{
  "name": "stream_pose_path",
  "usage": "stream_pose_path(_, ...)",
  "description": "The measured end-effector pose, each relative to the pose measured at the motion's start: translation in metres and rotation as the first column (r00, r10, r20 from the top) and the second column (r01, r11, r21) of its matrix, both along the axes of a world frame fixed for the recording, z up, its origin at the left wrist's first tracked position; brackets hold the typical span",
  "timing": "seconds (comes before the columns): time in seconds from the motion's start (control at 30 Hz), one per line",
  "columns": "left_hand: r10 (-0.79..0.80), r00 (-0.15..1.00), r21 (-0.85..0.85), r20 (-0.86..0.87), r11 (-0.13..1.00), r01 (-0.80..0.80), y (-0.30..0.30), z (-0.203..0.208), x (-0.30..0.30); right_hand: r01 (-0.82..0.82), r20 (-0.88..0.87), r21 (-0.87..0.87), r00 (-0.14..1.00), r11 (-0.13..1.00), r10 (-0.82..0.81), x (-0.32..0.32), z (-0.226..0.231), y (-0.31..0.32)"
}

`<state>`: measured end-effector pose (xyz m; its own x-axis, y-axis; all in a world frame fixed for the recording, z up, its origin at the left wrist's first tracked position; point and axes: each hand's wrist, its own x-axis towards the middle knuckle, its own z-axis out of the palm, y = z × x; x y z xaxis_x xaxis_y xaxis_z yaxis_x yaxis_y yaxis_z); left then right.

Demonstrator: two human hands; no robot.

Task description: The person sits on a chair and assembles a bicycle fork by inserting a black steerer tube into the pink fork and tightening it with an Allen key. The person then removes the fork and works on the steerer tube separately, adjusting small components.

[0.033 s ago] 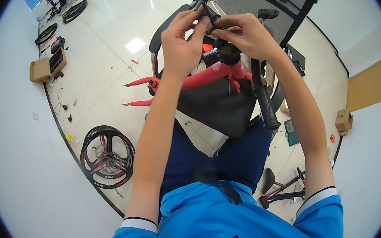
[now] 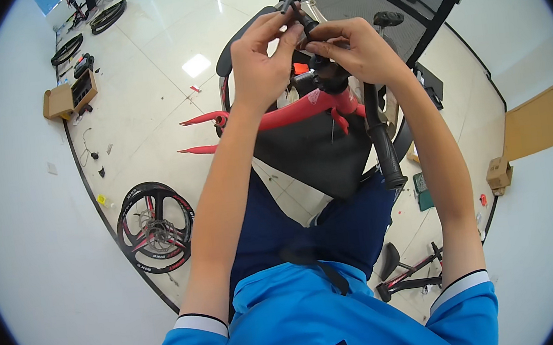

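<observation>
"Between the two hands, holding what?"

"Pinching a slim black part [image 2: 305, 22], with thumb and bent fingers of the left hand [image 2: 259, 63] along its upper end."

"And with the right hand [image 2: 359, 46]?"

"Pinching lower on it, thumb and forefinger drawn close; partly hidden at the contact."

"Just below?"

"Next to a black fitting [image 2: 331, 78], then along a red bicycle frame part [image 2: 303, 108], lying over the black chair seat [image 2: 312, 162] with pronged end to the left."

"Under the right forearm?"

"Near a handlebar grip [image 2: 390, 160], black and ribbed, pointing toward the lap."

"Farther out?"

"On the pale floor [image 2: 169, 110], to the left, past spoked wheels [image 2: 156, 227] and an open cardboard box [image 2: 60, 102]; to the right, past a dark bicycle frame [image 2: 408, 273] and a closed-looking carton [image 2: 499, 177]."
</observation>
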<state>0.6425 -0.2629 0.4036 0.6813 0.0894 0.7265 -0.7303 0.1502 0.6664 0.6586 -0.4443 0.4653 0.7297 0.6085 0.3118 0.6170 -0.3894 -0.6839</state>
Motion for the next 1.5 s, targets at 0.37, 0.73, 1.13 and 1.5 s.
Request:
stream_pose_path(0.37,-0.039,0.983,-0.148,-0.18,0.989,0.012,0.009,0.009,-0.012,-0.09,-0.083,-0.14,0.993,0.986,0.079,0.003,0.012,-0.002)
stream_pose_path(0.73,0.021,0.991,-0.128,-0.133,0.991,-0.038,-0.006,0.015,-0.028,0.014,0.001,0.047,1.0,0.999,-0.014,-0.022,0.007,0.004)
stream_pose_path(1.13,0.058,0.983,-0.138,-0.173,0.987,-0.083,-0.001,0.007,-0.032,-0.04,0.037,-0.03,0.998,0.999,0.041,-0.023,0.008,0.001)
stream_pose_path(1.5,-0.202,0.974,-0.287,-0.098,0.943,0.167,-0.008,0.011,-0.06,-0.146,0.18,-0.025,0.972,0.989,0.148,-0.033,0.003,-0.004)
